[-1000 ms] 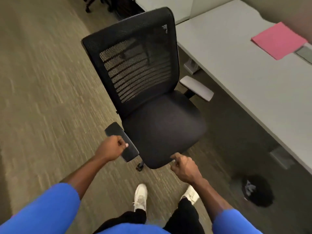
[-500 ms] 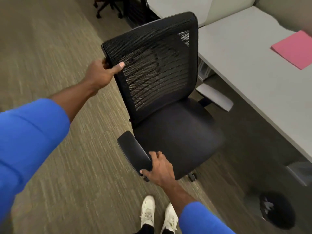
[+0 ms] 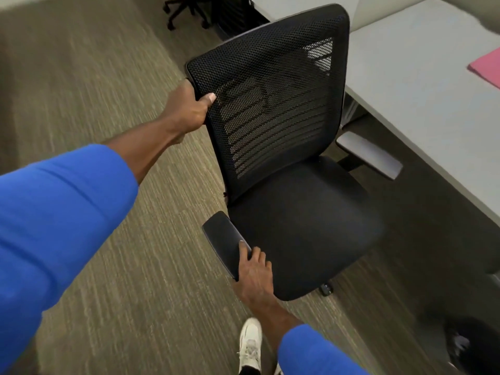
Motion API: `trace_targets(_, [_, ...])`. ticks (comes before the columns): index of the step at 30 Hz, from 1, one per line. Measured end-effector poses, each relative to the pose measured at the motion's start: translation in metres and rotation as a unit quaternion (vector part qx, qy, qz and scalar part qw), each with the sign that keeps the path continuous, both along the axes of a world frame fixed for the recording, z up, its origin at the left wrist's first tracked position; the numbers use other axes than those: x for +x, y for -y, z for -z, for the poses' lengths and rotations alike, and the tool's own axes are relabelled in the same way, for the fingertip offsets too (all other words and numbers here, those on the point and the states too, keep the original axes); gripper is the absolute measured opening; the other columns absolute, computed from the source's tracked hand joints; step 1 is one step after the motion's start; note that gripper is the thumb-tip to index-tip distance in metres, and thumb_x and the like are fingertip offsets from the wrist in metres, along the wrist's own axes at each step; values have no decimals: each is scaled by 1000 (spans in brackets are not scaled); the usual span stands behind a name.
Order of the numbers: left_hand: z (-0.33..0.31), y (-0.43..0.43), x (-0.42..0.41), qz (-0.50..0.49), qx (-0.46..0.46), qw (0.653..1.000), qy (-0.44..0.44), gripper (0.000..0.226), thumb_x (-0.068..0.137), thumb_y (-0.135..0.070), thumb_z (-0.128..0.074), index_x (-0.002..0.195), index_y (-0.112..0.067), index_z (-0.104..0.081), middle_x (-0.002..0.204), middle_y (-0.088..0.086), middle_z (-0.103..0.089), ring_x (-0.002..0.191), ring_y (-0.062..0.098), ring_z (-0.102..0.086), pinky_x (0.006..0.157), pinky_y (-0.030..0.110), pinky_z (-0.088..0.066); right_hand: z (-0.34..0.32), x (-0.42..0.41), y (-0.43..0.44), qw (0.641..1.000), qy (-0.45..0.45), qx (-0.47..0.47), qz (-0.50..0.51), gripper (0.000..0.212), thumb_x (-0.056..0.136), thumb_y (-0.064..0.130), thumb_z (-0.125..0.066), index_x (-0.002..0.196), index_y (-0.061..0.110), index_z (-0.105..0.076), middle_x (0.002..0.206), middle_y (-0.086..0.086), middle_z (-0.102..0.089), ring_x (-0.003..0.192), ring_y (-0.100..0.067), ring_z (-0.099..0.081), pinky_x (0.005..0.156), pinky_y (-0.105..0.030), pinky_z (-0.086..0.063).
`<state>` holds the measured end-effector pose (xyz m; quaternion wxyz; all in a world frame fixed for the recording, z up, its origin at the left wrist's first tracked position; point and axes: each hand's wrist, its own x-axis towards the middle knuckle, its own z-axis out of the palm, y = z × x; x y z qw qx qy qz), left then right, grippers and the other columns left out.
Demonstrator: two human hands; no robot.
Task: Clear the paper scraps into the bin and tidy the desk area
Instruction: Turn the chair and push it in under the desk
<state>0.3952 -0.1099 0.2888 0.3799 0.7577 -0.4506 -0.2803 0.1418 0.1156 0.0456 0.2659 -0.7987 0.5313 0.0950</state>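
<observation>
A black mesh-back office chair (image 3: 295,223) stands on the carpet beside the grey desk (image 3: 422,85). My left hand (image 3: 189,109) grips the left edge of the chair's backrest. My right hand (image 3: 254,272) holds the near black armrest (image 3: 224,242) at its front end. The chair's far armrest (image 3: 370,154) sits close to the desk edge. A black bin (image 3: 479,345) stands on the floor at the lower right, partly cut off, with pale scraps visible inside it. A pink paper sheet (image 3: 487,67) lies on the desk at the right edge.
Another chair's wheeled base (image 3: 186,12) stands at the top of the view. A pale partition (image 3: 384,9) rises behind the desk. My white shoe (image 3: 250,345) is on the carpet below the chair. Open carpet stretches to the left.
My left hand left the near armrest and took the backrest's edge; my right hand moved from the seat's front to that armrest. The chair now sits closer to the desk.
</observation>
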Motion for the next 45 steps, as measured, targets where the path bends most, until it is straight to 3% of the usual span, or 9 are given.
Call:
trace_targets(11, [-1, -42, -23, 90, -8, 987, -133, 28, 108, -13, -61, 136, -11, -66, 134, 7, -75, 121, 24, -75, 92, 48, -66, -10, -66, -13, 999, -30, 23, 18, 104, 86, 34, -79, 162, 29, -8, 153, -15, -38, 137, -37, -43, 114, -54, -39])
trace_targets(17, [1, -76, -59, 128, 3, 975, -181, 23, 106, -12, -66, 128, -9, -71, 123, 3, -81, 113, 19, -79, 84, 34, -68, -18, -131, -25, 998, -56, 13, 16, 99, 82, 25, -72, 160, 33, -13, 151, -7, -40, 136, -31, -43, 113, -47, -38])
trace_targets(22, [8, -98, -101, 136, 26, 970, -198, 20, 101, -19, -74, 119, -10, -76, 118, 6, -82, 112, 23, -79, 95, 43, -65, -20, -189, -36, 995, -85, -10, 49, 100, 76, 13, -66, 160, 34, -17, 152, -1, -41, 145, -27, -39, 123, -46, -28])
trace_targets(27, [21, -122, -150, 145, 48, 966, -208, 16, 93, -25, -81, 107, -17, -81, 109, 0, -84, 103, 18, -82, 90, 41, -68, -26, -250, -55, 985, -126, -49, 109, 94, 93, 3, -48, 167, 34, 3, 177, -6, -10, 163, -35, -10, 129, -53, -15])
trace_targets(33, [35, -152, -233, 172, 93, 958, -208, 19, 100, -27, -73, 112, -13, -76, 112, 6, -82, 100, 28, -82, 83, 48, -69, -43, -311, -67, 969, -154, -19, 194, 85, 97, 7, -43, 168, 22, 0, 175, -19, -1, 160, -46, -12, 130, -47, -22])
trace_targets(37, [35, -179, -289, 148, 86, 961, -216, 31, 101, -31, -73, 112, -1, -74, 111, 15, -80, 97, 30, -82, 78, 47, -70, -73, -323, -52, 955, -53, 34, 289, 86, 92, 17, -62, 166, 19, -19, 175, -17, -9, 157, -38, -28, 121, -42, -39])
trace_targets(40, [36, -198, -321, 187, 73, 975, -98, 52, 94, -60, -71, 108, -11, -78, 106, 6, -82, 99, 28, -80, 86, 47, -67, -93, -316, -39, 950, 50, 22, 306, 88, 86, 20, -70, 164, 23, -30, 174, -10, -23, 157, -29, -33, 123, -39, -37])
trace_targets(43, [33, -210, -336, 290, 107, 951, -15, 79, 76, -92, -60, 107, -21, -80, 105, -6, -83, 106, 15, -77, 97, 40, -61, -110, -307, -30, 941, 121, -12, 315, 90, 82, 23, -75, 162, 24, -35, 168, -2, -38, 154, -23, -39, 123, -34, -37])
trace_targets(45, [36, -213, -339, 358, 134, 922, -56, 47, 79, -74, -75, 106, -35, -81, 107, -14, -83, 108, 4, -76, 100, 34, -60, -123, -303, -27, 932, 157, -35, 325, 89, 79, 24, -76, 160, 25, -39, 162, 2, -49, 149, -21, -47, 120, -32, -40])
